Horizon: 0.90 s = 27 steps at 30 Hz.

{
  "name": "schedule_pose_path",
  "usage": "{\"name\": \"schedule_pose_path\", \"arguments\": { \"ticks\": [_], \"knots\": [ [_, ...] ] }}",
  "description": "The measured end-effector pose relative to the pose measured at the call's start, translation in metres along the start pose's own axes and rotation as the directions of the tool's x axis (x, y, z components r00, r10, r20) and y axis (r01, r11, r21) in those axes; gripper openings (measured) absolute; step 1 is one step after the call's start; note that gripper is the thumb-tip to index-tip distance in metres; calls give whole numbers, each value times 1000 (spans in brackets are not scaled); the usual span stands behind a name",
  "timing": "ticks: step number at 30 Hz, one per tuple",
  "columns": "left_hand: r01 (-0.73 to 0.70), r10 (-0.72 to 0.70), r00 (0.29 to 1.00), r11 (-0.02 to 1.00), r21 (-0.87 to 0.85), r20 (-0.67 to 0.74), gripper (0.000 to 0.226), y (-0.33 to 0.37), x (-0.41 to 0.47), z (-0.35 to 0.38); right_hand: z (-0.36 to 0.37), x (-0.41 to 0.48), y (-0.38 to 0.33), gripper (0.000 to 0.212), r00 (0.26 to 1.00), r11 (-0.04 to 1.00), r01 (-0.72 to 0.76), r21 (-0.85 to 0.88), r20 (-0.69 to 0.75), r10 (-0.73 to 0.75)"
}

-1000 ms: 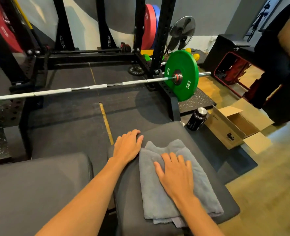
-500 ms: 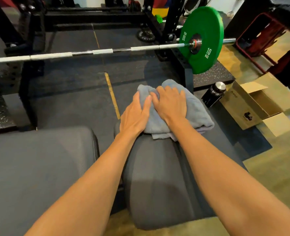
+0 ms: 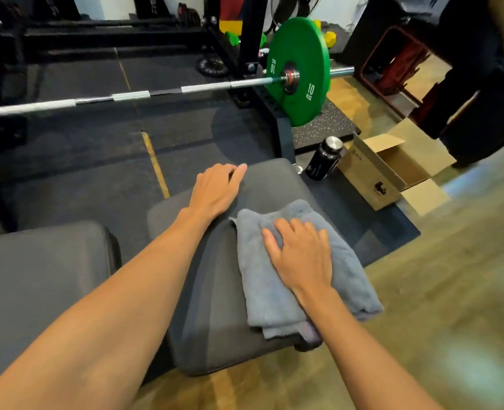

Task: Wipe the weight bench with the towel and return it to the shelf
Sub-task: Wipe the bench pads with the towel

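Note:
A folded grey towel (image 3: 277, 294) lies on the right half of the dark grey bench seat pad (image 3: 215, 321). My right hand (image 3: 301, 258) presses flat on top of the towel, fingers spread slightly, palm down. My left hand (image 3: 218, 192) rests flat on the bare pad to the left of the towel, near the pad's far edge, holding nothing. A second, larger bench pad (image 3: 40, 285) is at the lower left, separated from the seat pad by a gap. No shelf is in view.
A barbell (image 3: 126, 96) with a green 10 kg plate (image 3: 299, 72) crosses in front of the bench on a black rack (image 3: 250, 39). A black bottle (image 3: 323, 158) and an open cardboard box (image 3: 392, 170) stand on the floor at right. A person in dark clothes (image 3: 478, 84) is at far right.
My right hand has dragged the towel back from the pad's far end toward me along the right side. My left hand has come off the towel onto the bare pad.

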State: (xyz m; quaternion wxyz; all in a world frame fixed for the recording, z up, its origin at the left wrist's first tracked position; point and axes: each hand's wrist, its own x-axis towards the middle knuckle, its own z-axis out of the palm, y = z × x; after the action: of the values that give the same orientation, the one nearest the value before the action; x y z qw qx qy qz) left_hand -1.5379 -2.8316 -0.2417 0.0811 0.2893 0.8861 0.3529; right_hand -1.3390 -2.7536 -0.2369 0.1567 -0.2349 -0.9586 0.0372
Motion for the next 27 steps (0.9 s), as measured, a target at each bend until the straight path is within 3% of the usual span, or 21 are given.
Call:
{"name": "schedule_pose_path", "arguments": {
  "ticks": [3, 8, 14, 21, 27],
  "knots": [
    [6, -10, 996, 999, -52, -92, 53, -7, 8, 13, 31, 75, 6, 30, 999, 1000, -28, -13, -34, 27],
    [-34, 32, 993, 999, -18, -118, 48, -13, 9, 14, 55, 169, 6, 34, 1000, 1000, -6, 27, -19, 6],
    [-30, 31, 998, 999, 20, -61, 48, -7, 3, 10, 22, 90, 29, 28, 1000, 994, 14, 109, -19, -12],
    [59, -59, 998, 998, 12, -21, 49, -1, -2, 7, -25, -32, 71, 29, 998, 997, 4, 76, 56, -8],
    [40, -43, 994, 999, -30, -98, 44, -10, 3, 15, 12, 43, 51, 29, 999, 999, 44, 33, 7, -44]
  ]
}}
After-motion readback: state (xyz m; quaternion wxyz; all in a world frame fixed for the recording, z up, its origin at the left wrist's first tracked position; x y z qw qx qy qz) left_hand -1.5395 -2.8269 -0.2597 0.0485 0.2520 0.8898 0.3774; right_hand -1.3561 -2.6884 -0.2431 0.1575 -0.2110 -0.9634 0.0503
